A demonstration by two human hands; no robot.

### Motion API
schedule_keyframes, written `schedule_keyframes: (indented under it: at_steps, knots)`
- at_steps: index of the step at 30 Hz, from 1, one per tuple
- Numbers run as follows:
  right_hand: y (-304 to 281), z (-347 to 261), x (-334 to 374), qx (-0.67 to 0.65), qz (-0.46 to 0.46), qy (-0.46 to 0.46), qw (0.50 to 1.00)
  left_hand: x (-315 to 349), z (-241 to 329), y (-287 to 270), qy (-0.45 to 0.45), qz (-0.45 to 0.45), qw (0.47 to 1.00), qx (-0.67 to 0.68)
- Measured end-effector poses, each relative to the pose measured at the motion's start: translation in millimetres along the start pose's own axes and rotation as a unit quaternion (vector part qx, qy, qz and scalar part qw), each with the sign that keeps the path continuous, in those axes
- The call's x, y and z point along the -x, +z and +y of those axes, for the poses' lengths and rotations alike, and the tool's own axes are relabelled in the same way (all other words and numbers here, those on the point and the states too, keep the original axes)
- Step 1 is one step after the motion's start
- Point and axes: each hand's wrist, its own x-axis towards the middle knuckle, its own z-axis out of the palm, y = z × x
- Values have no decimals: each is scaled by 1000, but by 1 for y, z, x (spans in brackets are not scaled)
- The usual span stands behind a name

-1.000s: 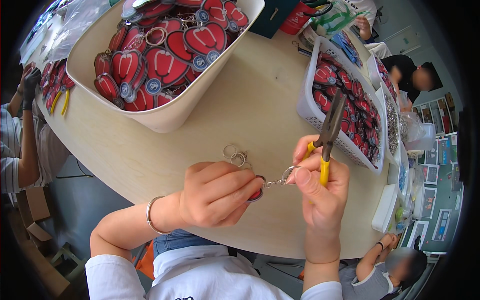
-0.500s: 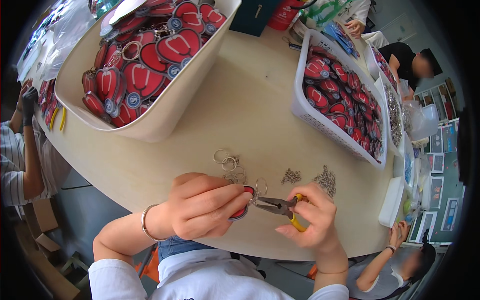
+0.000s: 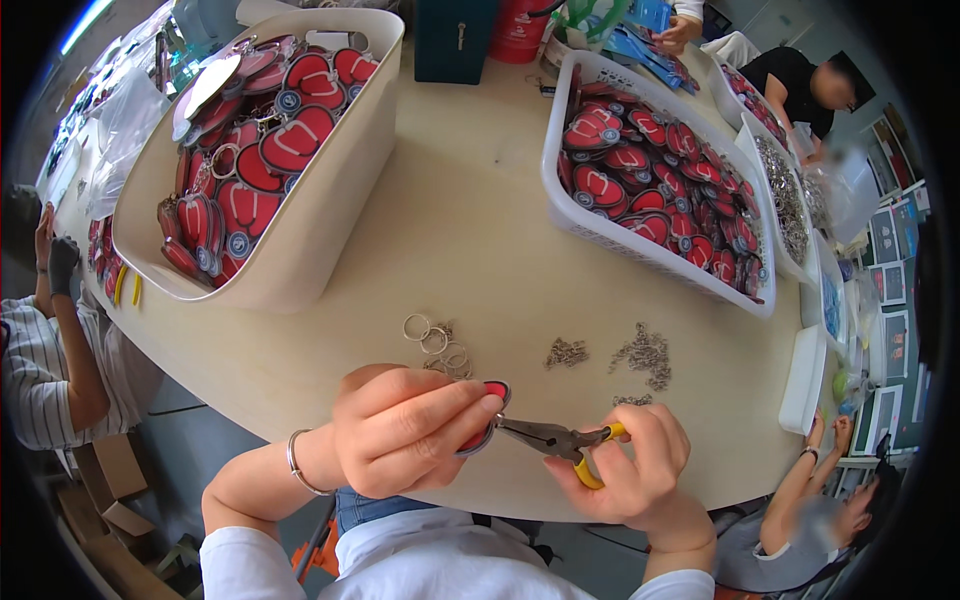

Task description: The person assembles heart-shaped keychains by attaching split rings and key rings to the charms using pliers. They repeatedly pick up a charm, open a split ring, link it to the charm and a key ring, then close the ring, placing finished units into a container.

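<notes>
My left hand (image 3: 405, 430) pinches a red heart-shaped charm (image 3: 494, 390) with a dark rim, mostly hidden behind the fingers. In my right hand (image 3: 635, 465) are pliers (image 3: 560, 437) with yellow handles, their jaw tips at the charm's edge. A tiny metal piece seems to sit where tips and charm meet, too small to make out. Beyond my left hand lie several silver split rings (image 3: 434, 340). Small metal links form one pile (image 3: 567, 353) and a larger pile (image 3: 643, 355) farther right, with a few more (image 3: 632, 400) just beyond my right hand.
A deep cream bin (image 3: 335, 200) of red charms stands at the far left. At the far right is a white perforated basket (image 3: 660, 245) full of them. White trays (image 3: 805, 375) line the right edge. Other people sit around the table; one gloved hand (image 3: 63, 262) shows left.
The split ring that stood beside the charm no longer shows there. The plier tips have shifted slightly against the charm's edge. My view has turned a little.
</notes>
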Motion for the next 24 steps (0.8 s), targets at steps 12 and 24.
schedule_keyframes:
  at_steps: [12, 24]
  knots:
    - [-3, 9, 1, -161, -27, 62, 985, -4, 1, 9, 43, 12, 999, 13]
    - [-3, 8, 0, -165, -39, 65, 983, -4, 1, 4, 55, -5, 998, 3]
